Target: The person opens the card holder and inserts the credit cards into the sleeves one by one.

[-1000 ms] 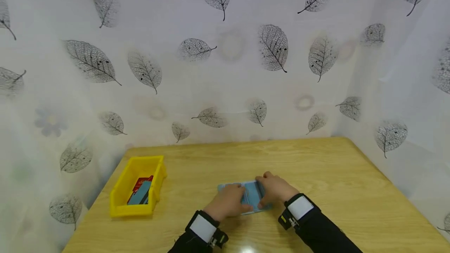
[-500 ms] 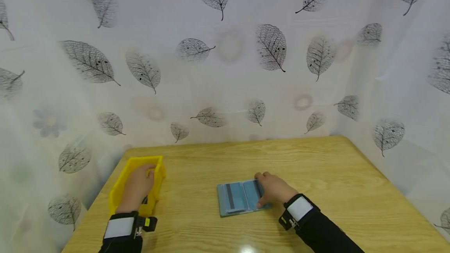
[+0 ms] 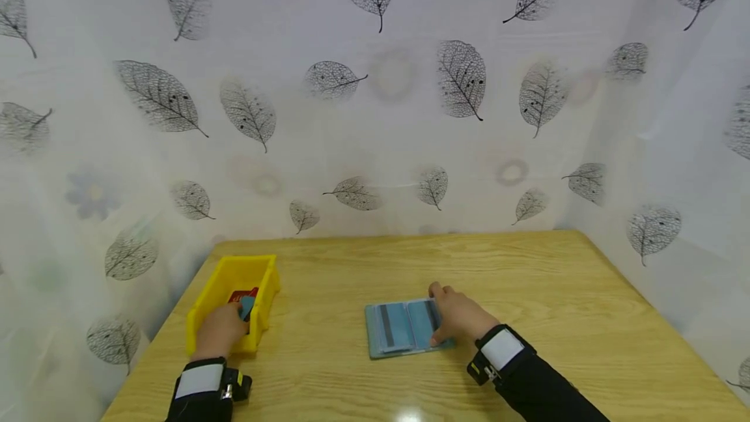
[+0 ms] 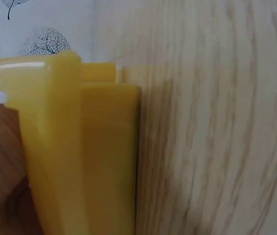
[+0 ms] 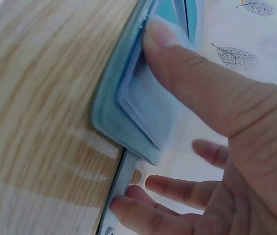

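Observation:
A light-blue card holder (image 3: 396, 327) lies spread on the table, its clear sleeves showing blue cards with dark stripes. My right hand (image 3: 463, 315) holds it at the right side. In the right wrist view the thumb (image 5: 197, 73) lies over a clear sleeve, with the other fingers bent at a narrow grey strip. My left hand (image 3: 218, 331) reaches into the yellow bin (image 3: 192, 325), fingertips at a blue card (image 3: 247, 307). A red card (image 3: 241, 294) lies beside that card. The bin's wall (image 4: 80, 156) hides most of the left fingers in the left wrist view.
The wooden table (image 3: 328, 279) carries the bin at the left and the card holder in the middle. A white curtain (image 3: 387, 135) with leaf prints hangs behind the table and along both sides.
My left hand has left the card holder, moved left to the yellow bin and reached down inside it. The right hand stays at the card holder's right side.

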Tool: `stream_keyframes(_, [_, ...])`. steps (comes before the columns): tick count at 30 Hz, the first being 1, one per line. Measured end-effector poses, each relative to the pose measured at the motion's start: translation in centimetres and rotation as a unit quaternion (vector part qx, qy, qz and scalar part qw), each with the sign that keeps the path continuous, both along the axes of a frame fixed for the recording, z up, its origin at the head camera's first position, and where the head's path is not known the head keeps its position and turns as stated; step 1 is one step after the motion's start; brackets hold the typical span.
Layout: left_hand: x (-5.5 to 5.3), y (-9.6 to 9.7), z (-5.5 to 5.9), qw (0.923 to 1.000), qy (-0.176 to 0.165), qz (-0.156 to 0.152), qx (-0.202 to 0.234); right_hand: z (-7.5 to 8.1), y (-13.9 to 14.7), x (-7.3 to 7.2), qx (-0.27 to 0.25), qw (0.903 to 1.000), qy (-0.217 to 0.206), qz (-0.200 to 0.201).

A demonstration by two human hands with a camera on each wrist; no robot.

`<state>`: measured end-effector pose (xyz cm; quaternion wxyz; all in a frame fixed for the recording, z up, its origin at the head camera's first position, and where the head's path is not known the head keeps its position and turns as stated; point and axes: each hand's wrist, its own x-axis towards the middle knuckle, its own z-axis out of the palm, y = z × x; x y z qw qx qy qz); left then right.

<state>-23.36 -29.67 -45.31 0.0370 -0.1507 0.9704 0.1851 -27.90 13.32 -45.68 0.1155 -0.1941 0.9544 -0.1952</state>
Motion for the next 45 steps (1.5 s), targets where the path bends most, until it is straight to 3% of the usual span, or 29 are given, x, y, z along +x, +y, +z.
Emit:
stream_keyframes(3, [-0.1,0.0,0.0,1.0000,0.001,0.007,-0.003,0.3,-0.2,0.2,0.004,1.0000,-0.008,0.003])
stream_keyframes(12, [-0.4,0.0,-0.6,0.9985,0.018,-0.017,-0.050,0.5,-0.3,-0.1,0.066,0.9976,-0.004,0.022])
stream_keyframes(24, [-0.2,0.1,-1.0,0.9978,0.029,-0.009,-0.060,-0.1,-0.3,-0.2,0.052,0.9985,-0.005,0.018])
stream_keyframes(34, [-0.3,0.5,-0.9,0.9984,0.037,0.012,-0.042,0.2,-0.4,0.2,0.041,0.9989,-0.019,0.004])
stream_keyframes(45, [-0.5,0.5,-1.2,0.9968,0.056,-0.002,-0.058,0.4,-0.5,0.1,0.049,0.9980,0.013,0.039])
